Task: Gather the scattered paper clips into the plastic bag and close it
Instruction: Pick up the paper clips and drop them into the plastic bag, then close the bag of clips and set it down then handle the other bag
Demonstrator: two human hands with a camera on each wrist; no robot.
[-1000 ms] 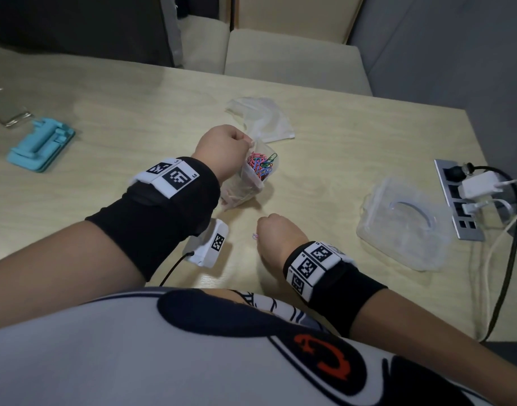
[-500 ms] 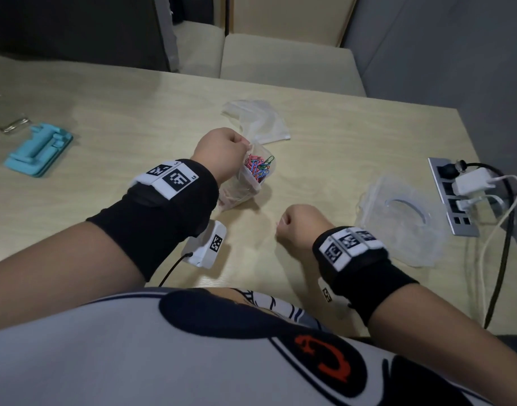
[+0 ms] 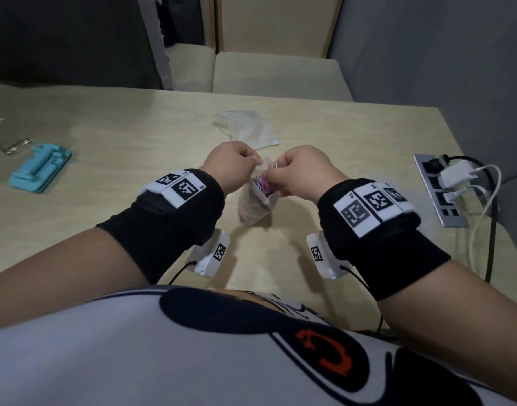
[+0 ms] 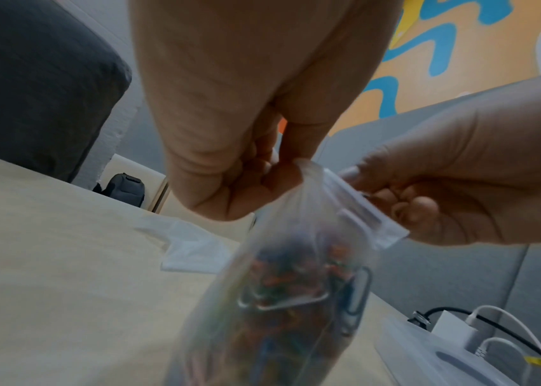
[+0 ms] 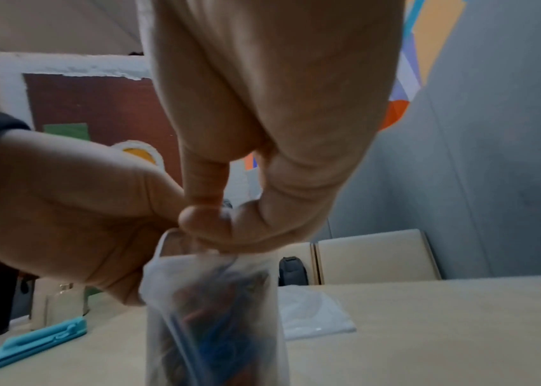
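A small clear zip bag (image 3: 253,209) with several coloured paper clips (image 3: 263,186) inside hangs just above the wooden table (image 3: 119,118), mouth up. My left hand (image 3: 255,162) pinches the bag's left rim. My right hand (image 3: 273,171) is at the mouth from the right and pinches a small pale paper clip (image 3: 274,166) over the opening. The left wrist view shows the bag (image 4: 278,300) under my left hand (image 4: 272,177), with the right hand (image 4: 394,201) against the zip strip. In the right wrist view the right hand (image 5: 209,224) pinches above the bag (image 5: 216,313).
Flat spare plastic bags (image 3: 245,127) lie beyond my hands. A blue phone stand (image 3: 39,168) is at the left. A power strip (image 3: 439,191) with a charger and cables runs along the right edge. A clear plastic box (image 4: 444,360) sits by it. Chairs (image 3: 277,74) stand past the far edge.
My right hand rose from the table near my body and came to the bag's mouth with a clip. The left hand lifted the bag and shifted it slightly right.
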